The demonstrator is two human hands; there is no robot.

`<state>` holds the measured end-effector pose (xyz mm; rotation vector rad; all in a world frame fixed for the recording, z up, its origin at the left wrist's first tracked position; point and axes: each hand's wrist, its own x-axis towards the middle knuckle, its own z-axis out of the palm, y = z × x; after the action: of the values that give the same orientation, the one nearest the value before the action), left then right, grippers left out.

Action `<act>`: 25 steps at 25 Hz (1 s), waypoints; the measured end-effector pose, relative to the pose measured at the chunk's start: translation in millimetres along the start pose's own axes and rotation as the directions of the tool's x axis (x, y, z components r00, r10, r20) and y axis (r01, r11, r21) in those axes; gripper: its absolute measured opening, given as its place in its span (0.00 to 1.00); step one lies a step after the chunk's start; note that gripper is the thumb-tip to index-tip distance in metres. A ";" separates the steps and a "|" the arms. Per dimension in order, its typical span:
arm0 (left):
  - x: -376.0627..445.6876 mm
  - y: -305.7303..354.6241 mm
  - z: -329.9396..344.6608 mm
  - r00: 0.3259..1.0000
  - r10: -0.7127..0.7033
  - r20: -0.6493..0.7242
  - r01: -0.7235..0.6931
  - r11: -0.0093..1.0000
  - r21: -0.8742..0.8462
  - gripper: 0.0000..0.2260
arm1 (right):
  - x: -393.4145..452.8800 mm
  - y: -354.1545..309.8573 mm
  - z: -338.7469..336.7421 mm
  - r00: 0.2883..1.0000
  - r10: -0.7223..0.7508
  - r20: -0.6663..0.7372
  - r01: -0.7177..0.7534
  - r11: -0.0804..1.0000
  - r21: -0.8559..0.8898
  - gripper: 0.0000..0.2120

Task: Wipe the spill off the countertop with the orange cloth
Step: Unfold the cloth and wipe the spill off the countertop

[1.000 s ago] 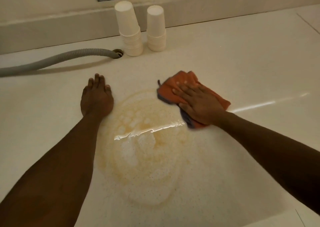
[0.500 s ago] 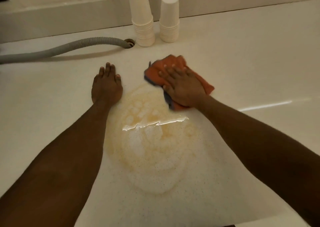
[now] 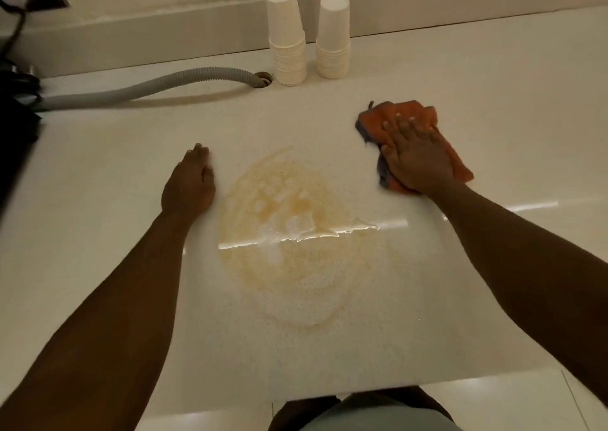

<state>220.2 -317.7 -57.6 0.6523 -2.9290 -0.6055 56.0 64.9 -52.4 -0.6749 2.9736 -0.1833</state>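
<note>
A thin brownish spill (image 3: 289, 230) lies smeared in a round patch on the white countertop (image 3: 477, 101). My right hand (image 3: 414, 157) presses flat on the folded orange cloth (image 3: 378, 119), which sits on the counter to the right of and behind the spill, apart from its edge. My left hand (image 3: 189, 184) rests palm down on the counter just left of the spill, holding nothing.
Two stacks of upturned white paper cups (image 3: 286, 35) (image 3: 333, 37) stand by the back wall. A grey corrugated hose (image 3: 148, 88) runs from the left into a hole in the counter. A dark object (image 3: 16, 147) sits at the far left. The counter's front edge is near my body.
My right hand has slid the orange cloth to the right, off the spill's upper edge. My left hand stays beside the spill. The camera has tilted back, showing the front edge.
</note>
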 end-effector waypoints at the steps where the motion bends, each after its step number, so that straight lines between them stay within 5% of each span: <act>1: -5.6 -2.9 -0.2 1.000 0.002 0.007 -0.002 0.999 0.036 0.22 | -12.9 -9.8 2.8 0.998 -0.061 0.004 0.061 0.998 -0.002 0.29; 4: -23.4 -9.7 -1.9 0.998 0.011 0.063 -0.019 0.991 0.131 0.25 | -95.8 -17.6 12.3 0.950 -0.310 0.038 0.311 0.950 -0.019 0.27; 6: -37.2 -14.5 0.5 0.995 0.026 0.092 -0.043 0.981 0.187 0.27 | -114.8 15.6 8.1 0.936 -0.351 0.010 0.351 0.935 -0.042 0.28; 11: -60.5 -16.0 8.6 0.996 0.065 0.054 -0.075 0.977 0.199 0.29 | -61.9 43.7 5.5 0.983 0.177 -0.047 -0.176 0.984 0.019 0.30; 15: -66.4 -15.1 10.0 0.996 0.068 0.050 -0.077 0.974 0.211 0.28 | -106.2 -24.9 13.3 0.998 -0.058 -0.010 0.058 0.998 0.015 0.31; 18: -79.1 -13.2 8.7 0.996 0.072 0.051 -0.080 0.981 0.179 0.27 | -174.9 -17.6 13.6 0.975 -0.220 0.018 0.220 0.975 0.006 0.30; 22: -112.1 -9.9 9.2 0.998 0.058 0.040 -0.063 0.989 0.137 0.27 | -156.0 54.9 12.8 0.998 0.054 -0.036 -0.057 0.995 -0.080 0.34; 25: -136.3 -1.1 10.2 0.999 0.025 0.024 -0.027 0.996 0.083 0.28 | -122.8 38.4 13.6 0.984 0.173 -0.045 -0.175 0.983 -0.054 0.33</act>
<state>342.5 -257.3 -66.4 0.6188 -2.9932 -0.4936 151.6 151.4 -63.9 -0.4170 3.0664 -0.1003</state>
